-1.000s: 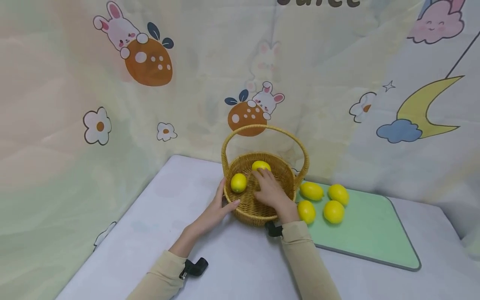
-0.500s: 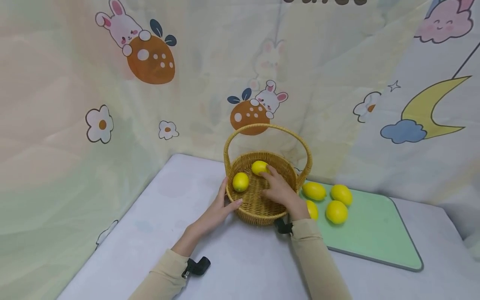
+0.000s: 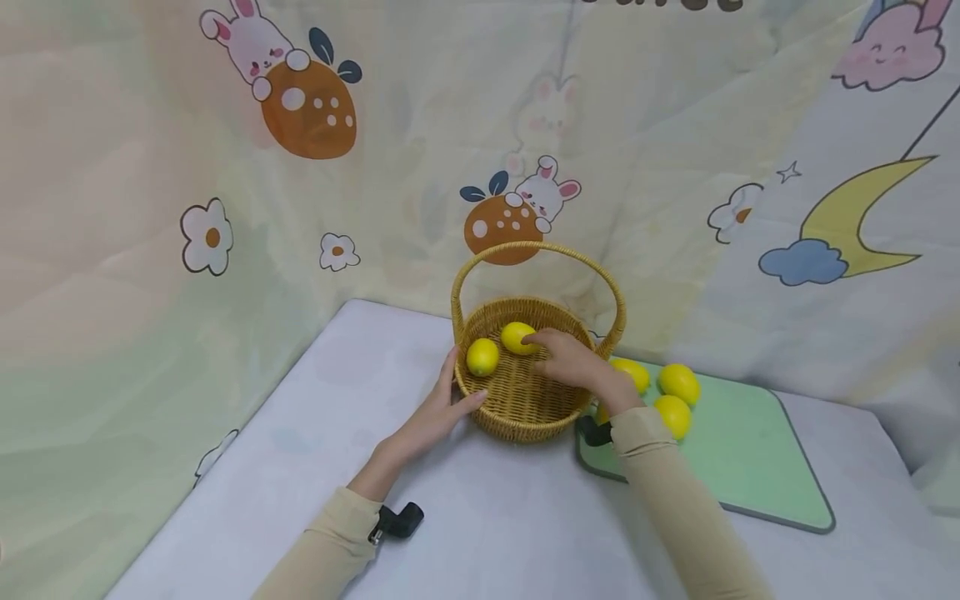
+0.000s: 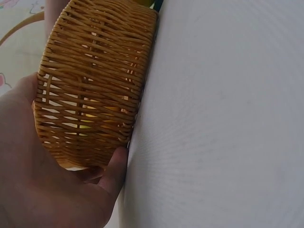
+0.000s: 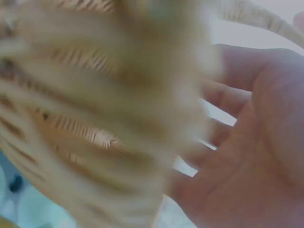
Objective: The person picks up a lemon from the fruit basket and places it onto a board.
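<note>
A round wicker basket [image 3: 525, 427] with a tall arched handle stands on the table. Inside, towards its left and back, lie two yellow lemons, the nearer left lemon [image 3: 482, 357] and the farther lemon [image 3: 516, 337]. My left hand [image 3: 435, 419] holds the basket's left front side, thumb at the rim; the left wrist view shows fingers bent against the woven wall [image 4: 95, 85]. Over the right part of the basket is my right hand [image 3: 573, 360], its index fingertip at the farther lemon's right end. In the right wrist view its fingers are loosely extended, their tips hidden behind blurred wicker.
Right of the basket lies a green board [image 3: 757, 454] with a grey edge. Several lemons [image 3: 679, 385] rest on its left part, some partly covered by my right forearm. A printed cloth backdrop [image 3: 405, 167] rises behind the white table [image 3: 487, 533].
My right hand has drawn back to the right from above the farther lemon to its right end. The left hand keeps its hold on the basket. The view has shifted slightly.
</note>
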A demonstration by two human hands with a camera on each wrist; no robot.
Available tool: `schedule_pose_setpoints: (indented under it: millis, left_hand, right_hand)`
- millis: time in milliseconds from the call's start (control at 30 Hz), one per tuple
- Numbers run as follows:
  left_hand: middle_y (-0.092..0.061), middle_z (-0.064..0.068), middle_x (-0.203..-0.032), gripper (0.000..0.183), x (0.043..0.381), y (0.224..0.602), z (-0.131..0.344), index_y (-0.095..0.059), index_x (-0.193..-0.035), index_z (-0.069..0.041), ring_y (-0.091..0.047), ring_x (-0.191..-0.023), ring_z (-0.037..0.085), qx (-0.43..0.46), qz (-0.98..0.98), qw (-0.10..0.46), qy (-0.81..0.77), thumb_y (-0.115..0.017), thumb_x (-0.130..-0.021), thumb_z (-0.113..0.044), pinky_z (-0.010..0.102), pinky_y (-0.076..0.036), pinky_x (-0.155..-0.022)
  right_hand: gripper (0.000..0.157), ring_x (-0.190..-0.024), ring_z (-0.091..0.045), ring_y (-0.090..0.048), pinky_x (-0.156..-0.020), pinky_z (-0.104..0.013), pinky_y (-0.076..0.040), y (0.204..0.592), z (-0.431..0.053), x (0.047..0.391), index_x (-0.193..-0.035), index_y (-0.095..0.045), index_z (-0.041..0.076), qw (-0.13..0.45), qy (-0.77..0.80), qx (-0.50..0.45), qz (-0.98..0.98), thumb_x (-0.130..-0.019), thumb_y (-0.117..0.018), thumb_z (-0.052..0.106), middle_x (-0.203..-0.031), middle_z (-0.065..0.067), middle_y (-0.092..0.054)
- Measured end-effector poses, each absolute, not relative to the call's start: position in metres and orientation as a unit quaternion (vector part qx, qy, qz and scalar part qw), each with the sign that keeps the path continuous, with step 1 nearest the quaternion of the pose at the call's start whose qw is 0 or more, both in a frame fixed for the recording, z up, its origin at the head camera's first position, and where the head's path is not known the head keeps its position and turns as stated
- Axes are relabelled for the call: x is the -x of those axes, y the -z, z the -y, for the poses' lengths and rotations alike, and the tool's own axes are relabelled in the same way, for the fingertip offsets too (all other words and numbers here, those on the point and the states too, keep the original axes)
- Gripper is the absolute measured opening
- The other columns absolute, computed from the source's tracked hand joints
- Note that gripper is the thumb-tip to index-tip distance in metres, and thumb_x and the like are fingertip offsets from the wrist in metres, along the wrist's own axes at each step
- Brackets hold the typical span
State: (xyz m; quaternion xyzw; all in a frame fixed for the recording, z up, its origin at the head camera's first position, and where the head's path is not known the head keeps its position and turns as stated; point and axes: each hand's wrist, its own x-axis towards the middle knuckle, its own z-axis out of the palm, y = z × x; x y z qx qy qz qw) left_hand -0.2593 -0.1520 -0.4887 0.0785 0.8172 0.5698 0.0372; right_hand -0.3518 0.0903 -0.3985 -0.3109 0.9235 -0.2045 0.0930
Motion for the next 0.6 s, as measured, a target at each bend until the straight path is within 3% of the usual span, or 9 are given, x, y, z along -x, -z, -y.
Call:
schedule_pose_setpoints:
  millis: [300, 600]
  left_hand:
    - [0.005, -0.01, -0.167, 0.099, 0.26, 0.489, 0.149, 0.011, -0.156, -0.045, -0.002, -0.156, 0.018, -0.076, -0.821, 0.042, -0.564, -0.058, -0.088, -0.068, 0.054, -0.011, -0.124]
    - [0.007, -0.01, -0.168, 0.094, 0.259, 0.489, 0.152, 0.012, -0.152, -0.051, -0.001, -0.156, 0.019, -0.071, -0.824, 0.035, -0.561, -0.058, -0.091, -0.064, 0.053, -0.01, -0.125]
  right_hand:
    - [0.054, -0.15, -0.041, -0.026, -0.12, -0.056, -0.028, 0.384, -0.085, 0.362, -0.147, -0.046, 0.004, 0.168, 0.155, 0.298, -0.927, -0.095, -0.056, 0.014, -0.164, -0.022, -0.019]
    - [0.057, -0.15, -0.04, -0.027, -0.12, -0.054, -0.029, 0.378, -0.079, 0.366, -0.148, -0.046, 0.004, 0.185, 0.12, 0.305, -0.927, -0.093, -0.055, 0.014, -0.165, -0.021, -0.018]
